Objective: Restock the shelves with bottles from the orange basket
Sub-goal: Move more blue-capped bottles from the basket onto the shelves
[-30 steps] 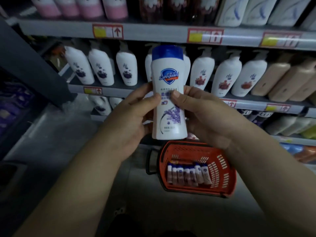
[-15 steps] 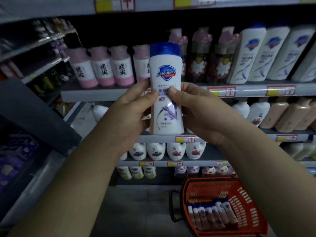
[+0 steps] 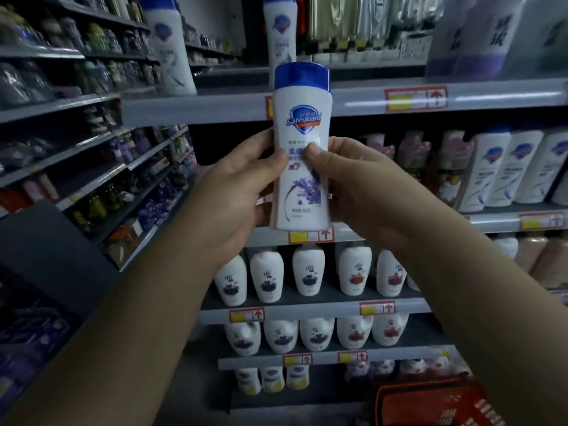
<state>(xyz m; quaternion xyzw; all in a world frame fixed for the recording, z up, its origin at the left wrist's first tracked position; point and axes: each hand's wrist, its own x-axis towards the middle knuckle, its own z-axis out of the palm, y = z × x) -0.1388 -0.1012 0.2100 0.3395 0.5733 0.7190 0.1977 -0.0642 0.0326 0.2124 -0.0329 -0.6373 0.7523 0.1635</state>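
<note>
In front of dim shop shelves (image 3: 491, 99), a blue-capped Safeguard bottle (image 3: 302, 118) was gripped upright by the left hand (image 3: 236, 195) and right hand (image 3: 356, 189).

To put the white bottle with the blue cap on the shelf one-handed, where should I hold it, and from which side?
Probably around the middle of the bottle, coming from the right side, thumb on the label, as the right hand holds it. It is upright, so a middle grip leaves its base free to set down.
</note>
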